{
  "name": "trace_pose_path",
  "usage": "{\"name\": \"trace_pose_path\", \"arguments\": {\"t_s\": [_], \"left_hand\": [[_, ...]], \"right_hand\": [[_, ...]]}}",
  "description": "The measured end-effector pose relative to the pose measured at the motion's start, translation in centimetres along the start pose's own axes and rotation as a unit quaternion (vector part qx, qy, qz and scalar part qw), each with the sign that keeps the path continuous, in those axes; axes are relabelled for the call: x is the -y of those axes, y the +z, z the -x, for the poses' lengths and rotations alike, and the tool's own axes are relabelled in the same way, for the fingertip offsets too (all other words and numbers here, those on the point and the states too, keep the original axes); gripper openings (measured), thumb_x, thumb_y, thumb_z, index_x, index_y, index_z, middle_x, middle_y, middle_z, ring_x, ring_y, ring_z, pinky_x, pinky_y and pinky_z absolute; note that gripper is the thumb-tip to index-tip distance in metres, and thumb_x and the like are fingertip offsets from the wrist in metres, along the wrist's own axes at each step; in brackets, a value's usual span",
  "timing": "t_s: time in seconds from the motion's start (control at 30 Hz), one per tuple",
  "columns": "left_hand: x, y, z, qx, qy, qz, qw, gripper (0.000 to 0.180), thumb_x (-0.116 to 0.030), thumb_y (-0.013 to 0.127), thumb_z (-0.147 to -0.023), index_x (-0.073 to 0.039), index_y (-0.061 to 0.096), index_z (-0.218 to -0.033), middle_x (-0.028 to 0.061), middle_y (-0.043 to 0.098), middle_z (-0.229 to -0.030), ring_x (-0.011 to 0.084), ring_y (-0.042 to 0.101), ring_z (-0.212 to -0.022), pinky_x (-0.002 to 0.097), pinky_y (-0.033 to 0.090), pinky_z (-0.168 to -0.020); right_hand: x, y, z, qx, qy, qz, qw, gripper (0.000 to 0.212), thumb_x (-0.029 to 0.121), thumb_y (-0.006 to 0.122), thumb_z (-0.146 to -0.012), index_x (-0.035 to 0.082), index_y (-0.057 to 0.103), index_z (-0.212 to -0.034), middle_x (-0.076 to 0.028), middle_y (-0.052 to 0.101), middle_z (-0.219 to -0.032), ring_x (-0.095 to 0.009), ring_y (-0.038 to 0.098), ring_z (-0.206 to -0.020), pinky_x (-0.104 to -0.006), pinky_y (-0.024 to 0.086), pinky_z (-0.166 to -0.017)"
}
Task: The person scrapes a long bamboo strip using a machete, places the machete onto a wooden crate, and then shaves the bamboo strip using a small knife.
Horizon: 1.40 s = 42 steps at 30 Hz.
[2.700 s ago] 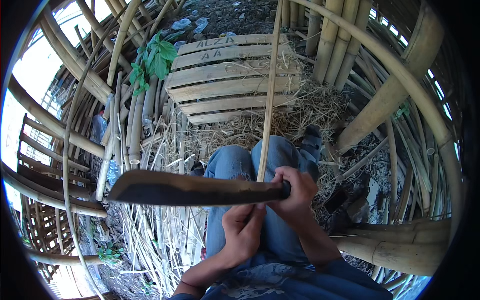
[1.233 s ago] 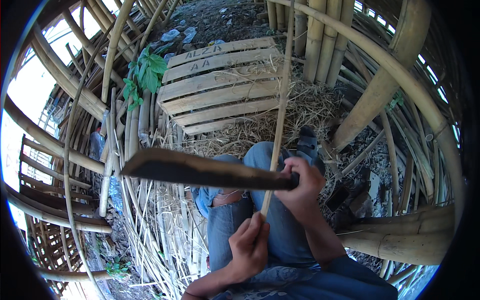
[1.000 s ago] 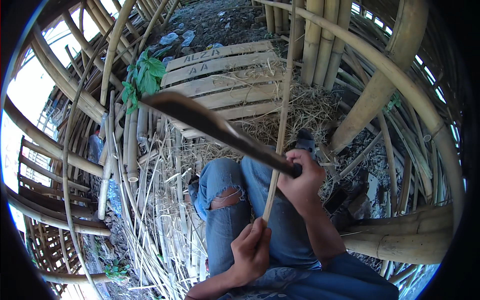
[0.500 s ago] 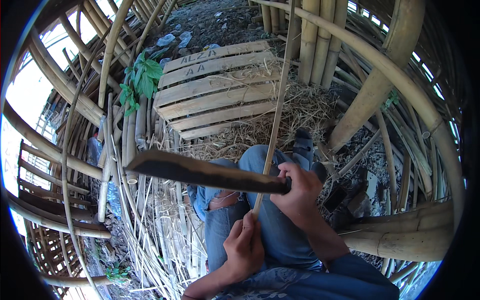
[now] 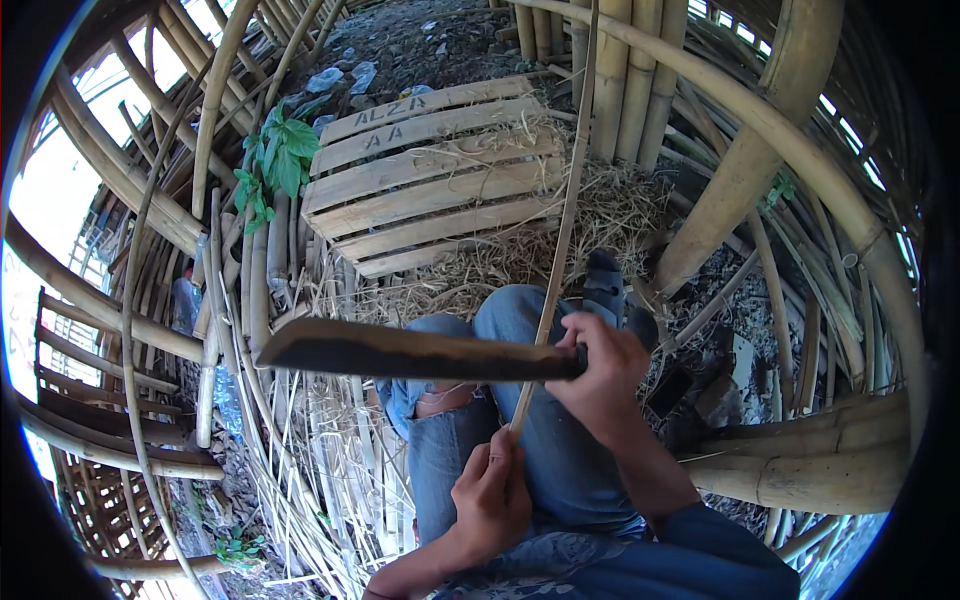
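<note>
My left hand (image 5: 490, 492) is closed round the near end of a long thin bamboo strip (image 5: 566, 225), which runs up and away past my knees. In my right hand (image 5: 603, 372) is the dark handle of a machete (image 5: 410, 352). Its broad, dark blade points left, roughly level, and crosses over the strip close to the handle. Whether the edge touches the strip I cannot tell. Below both hands are my legs in torn blue jeans (image 5: 545, 450).
Ahead lies a slatted wooden crate (image 5: 440, 180) with curly shavings (image 5: 610, 215) heaped beside it. Thick bamboo poles (image 5: 745, 190) stand at the right, and a large bamboo pole (image 5: 810, 480) lies near my right elbow. Pale split strips (image 5: 300, 480) cover the ground at left, near a leafy plant (image 5: 285, 155).
The strip has tilted slightly, its far end shifting right. The machete's handle end has dropped a little along with my right hand's grip; my left hand stays almost in place.
</note>
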<state>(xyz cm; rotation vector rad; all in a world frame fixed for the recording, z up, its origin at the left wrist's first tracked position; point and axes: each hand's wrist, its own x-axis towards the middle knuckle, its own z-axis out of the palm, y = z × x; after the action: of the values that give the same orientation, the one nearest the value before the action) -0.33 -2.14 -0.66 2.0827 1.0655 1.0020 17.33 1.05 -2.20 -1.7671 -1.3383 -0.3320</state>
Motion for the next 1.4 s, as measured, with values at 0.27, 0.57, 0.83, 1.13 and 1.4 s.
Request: {"name": "trace_pose_path", "arguments": {"t_s": [0.27, 0.57, 0.83, 1.13, 1.4], "left_hand": [[0.0, -0.1, -0.3, 0.030, -0.062, 0.068, 0.995, 0.024, 0.004, 0.056, -0.083, 0.007, 0.056, -0.107, 0.0170, 0.057, -0.076, 0.0224, 0.058, -0.058, 0.0279, 0.045, -0.052], [-0.3, -0.1, 0.1, 0.046, -0.073, 0.120, 0.989, 0.020, 0.004, 0.055, -0.086, 0.009, 0.055, -0.105, 0.0144, 0.055, -0.073, 0.0154, 0.051, -0.055, 0.0254, 0.040, -0.050], [-0.5, -0.6, 1.1, 0.065, -0.095, 0.160, 0.980, 0.019, 0.003, 0.055, -0.087, 0.009, 0.056, -0.104, 0.0107, 0.053, -0.071, 0.0101, 0.047, -0.056, 0.0230, 0.037, -0.049], [-0.5, -0.5, -0.2, 0.078, -0.166, 0.207, 0.961, 0.010, 0.001, 0.051, -0.089, 0.008, 0.055, -0.094, 0.0013, 0.049, -0.071, 0.0033, 0.041, -0.062, 0.0203, 0.033, -0.050], [-0.7, -0.7, 0.7, 0.103, -0.169, 0.233, 0.952, 0.011, -0.001, 0.048, -0.091, 0.007, 0.054, -0.094, -0.0018, 0.047, -0.071, 0.0020, 0.039, -0.061, 0.0188, 0.030, -0.050]], "right_hand": [[0.2, 1.0, 0.4, -0.027, 0.034, -0.043, 0.998, 0.033, 0.005, 0.069, -0.056, 0.013, 0.056, -0.085, 0.001, 0.059, -0.064, -0.021, 0.059, -0.054, -0.0334, 0.043, -0.053], [-0.6, 1.0, -1.0, -0.026, 0.069, -0.055, 0.996, 0.039, 0.006, 0.072, -0.052, 0.013, 0.055, -0.087, -0.001, 0.061, -0.066, -0.021, 0.061, -0.056, -0.0337, 0.045, -0.053], [-1.6, 1.1, -1.6, -0.062, 0.072, -0.033, 0.995, 0.029, 0.006, 0.069, -0.060, 0.013, 0.057, -0.085, -0.001, 0.061, -0.063, -0.022, 0.061, -0.057, -0.0326, 0.045, -0.053], [-0.4, 1.1, 0.4, -0.049, 0.066, -0.080, 0.993, 0.038, 0.007, 0.071, -0.055, 0.012, 0.058, -0.090, -0.002, 0.062, -0.065, -0.021, 0.063, -0.059, -0.0331, 0.047, -0.055], [-2.1, 1.6, -2.0, -0.035, 0.104, -0.048, 0.993, 0.037, 0.006, 0.071, -0.055, 0.011, 0.059, -0.089, -0.002, 0.062, -0.065, -0.021, 0.063, -0.057, -0.0323, 0.048, -0.055]]}}
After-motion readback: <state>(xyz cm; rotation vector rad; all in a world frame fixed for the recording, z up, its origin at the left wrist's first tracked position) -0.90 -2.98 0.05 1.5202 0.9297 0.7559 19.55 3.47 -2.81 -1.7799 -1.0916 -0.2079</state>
